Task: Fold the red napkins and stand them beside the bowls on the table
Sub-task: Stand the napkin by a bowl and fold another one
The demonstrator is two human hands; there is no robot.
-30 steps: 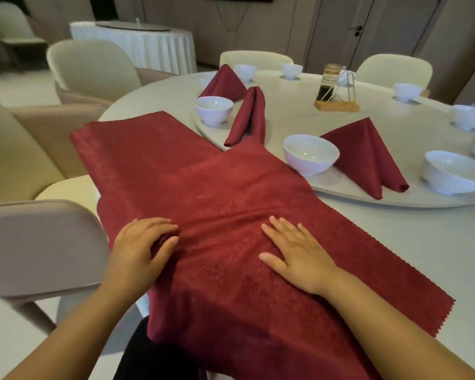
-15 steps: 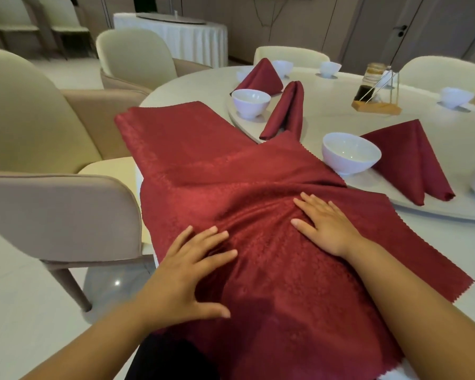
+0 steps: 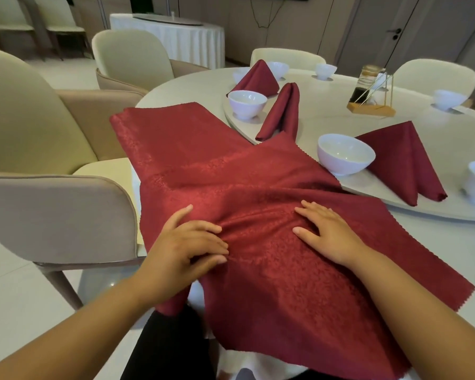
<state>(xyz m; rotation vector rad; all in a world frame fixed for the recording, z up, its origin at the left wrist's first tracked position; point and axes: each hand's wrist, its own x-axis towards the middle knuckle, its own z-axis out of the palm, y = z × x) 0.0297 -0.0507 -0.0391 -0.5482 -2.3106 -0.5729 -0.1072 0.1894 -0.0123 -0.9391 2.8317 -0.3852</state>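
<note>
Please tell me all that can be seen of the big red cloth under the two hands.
The unfolded red napkin is a woven-looking cloth with a faint pattern and zigzag-cut edges. It lies spread over the near edge of the table, its near part hanging off. Creases run between the left hand and the right hand, which both rest on it.

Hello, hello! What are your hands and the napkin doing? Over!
Both pressing the red napkin: left hand, right hand. Napkin unfolded, draped over the table edge. Close by its far edge: white bowl.
</note>
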